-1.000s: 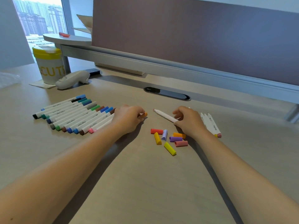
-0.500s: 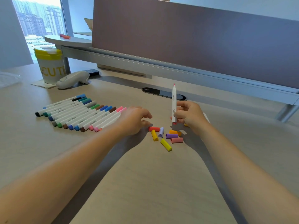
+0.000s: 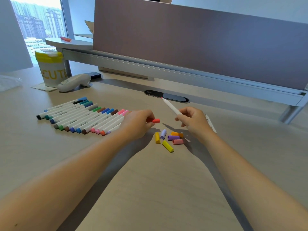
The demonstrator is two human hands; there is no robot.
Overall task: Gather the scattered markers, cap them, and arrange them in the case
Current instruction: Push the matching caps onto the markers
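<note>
- On the pale wood-grain desk [image 3: 150, 189], centre: my left hand [image 3: 138, 122] now pinches the short red plastic cap [image 3: 155, 121] between thumb and fingertips, lifted just clear of the surface. Half a second ago that cap lay at the left end of the loose pile and my left hand was only reaching for it.
- My right hand [image 3: 193, 121] grips the white-barrelled uncapped marker [image 3: 170, 105], fingers curled round its lower end. The barrel now leans up and to the left with its reddish tip toward the black oval cable grommet [image 3: 166, 96]; half a second ago I held it upright.
- Cap and marker are near each other but apart; nothing is joined yet.
- My reading: red cap, red tip, a matched pair. Tilting the barrel toward my left hand looks like the set-up for pressing the cap on.
- 6 loose caps [image 3: 168, 139] remain on the desk between my wrists: 2 yellow, 1 lilac, 1 purple, 1 orange, 1 dusty pink.
- At least 1 more white marker [image 3: 210, 123] lies just behind my right hand, mostly hidden; I cannot count what is there.
- To my left, the row of capped white markers [image 3: 80, 117] lies side by side, unchanged.
- No case shows anywhere in view, so the arranging step is not yet begun; capping is well along.
</note>
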